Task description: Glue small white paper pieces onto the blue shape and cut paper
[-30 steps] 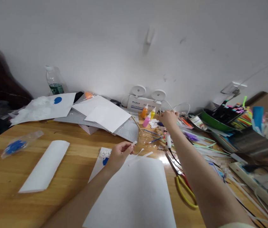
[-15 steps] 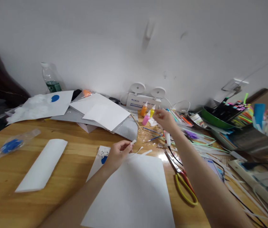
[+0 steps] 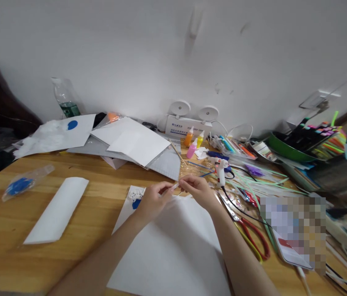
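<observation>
1. From where I stand, the left hand (image 3: 150, 201) has thumb and forefinger pinched together on a small white strip (image 3: 175, 186), the other fingers curled in.
2. The right hand (image 3: 202, 191) meets it from the other side, fingers bent and drawn close together at the strip's far end; I cannot tell whether they grip it or only touch it.
3. That strip is between the two hands, over the top edge of a large white sheet of paper (image 3: 176, 250) on the wooden table (image 3: 99, 197).
4. By the left hand, at the sheet's upper left corner, I see a white crumbly patch (image 3: 136, 192) and a blue blob (image 3: 136, 203).
5. Just beyond the right hand is a white hot glue gun (image 3: 221, 170), its black cord running past the scissors (image 3: 255, 236), which have one red and one yellow handle.
6. Farther back, orange (image 3: 188, 137), yellow (image 3: 200, 141) and pink (image 3: 191, 149) squeeze bottles are grouped in front of a twin-headed emergency light (image 3: 188, 125).
7. Well to the left lies a folded white paper (image 3: 58, 211), near a clear bag of blue material (image 3: 21, 187).
</observation>
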### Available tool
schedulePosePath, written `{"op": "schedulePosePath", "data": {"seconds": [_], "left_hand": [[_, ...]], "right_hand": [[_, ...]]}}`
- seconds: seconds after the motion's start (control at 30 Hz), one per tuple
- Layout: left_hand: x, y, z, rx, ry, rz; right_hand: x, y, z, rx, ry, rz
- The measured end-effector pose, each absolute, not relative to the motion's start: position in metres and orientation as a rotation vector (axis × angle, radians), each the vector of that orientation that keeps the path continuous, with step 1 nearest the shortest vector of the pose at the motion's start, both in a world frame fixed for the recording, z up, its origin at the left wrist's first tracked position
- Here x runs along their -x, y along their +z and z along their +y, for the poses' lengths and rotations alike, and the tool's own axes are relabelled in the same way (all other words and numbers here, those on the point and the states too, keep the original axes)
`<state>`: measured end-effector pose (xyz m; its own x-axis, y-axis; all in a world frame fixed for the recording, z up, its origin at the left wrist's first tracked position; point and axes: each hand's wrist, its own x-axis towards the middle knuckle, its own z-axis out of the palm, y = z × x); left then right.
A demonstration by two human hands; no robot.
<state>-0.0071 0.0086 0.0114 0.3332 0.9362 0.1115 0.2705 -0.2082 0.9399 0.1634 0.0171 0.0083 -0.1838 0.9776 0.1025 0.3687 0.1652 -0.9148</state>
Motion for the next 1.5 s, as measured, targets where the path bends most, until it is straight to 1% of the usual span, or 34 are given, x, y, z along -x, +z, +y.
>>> {"op": "schedulePosePath", "data": {"seconds": [0.2, 0.4, 0.6, 0.93, 1.5], "left_hand": [[0.003, 0.011, 0.007, -1.642, 0.888, 1.047], [0.002, 0.012, 0.006, -1.651, 0.895, 1.094], [0.001, 0.012, 0.005, -1.676, 0.948, 1.062], [0.001, 0.011, 0.002, -1.803, 0.97, 1.151], [0.0, 0.008, 0.004, -1.888, 0.974, 1.167]], "right_hand": [[-0.16, 0.006, 0.005, 1.292, 1.032, -1.58], [-0.158, 0.004, -0.002, 1.312, 0.955, -1.605], [-0.153, 0.001, -0.007, 1.301, 0.994, -1.5], [-0.156, 0.006, -0.012, 1.333, 0.826, -1.581], [-0.157, 0.0, -0.012, 1.339, 0.901, -1.6]]}}
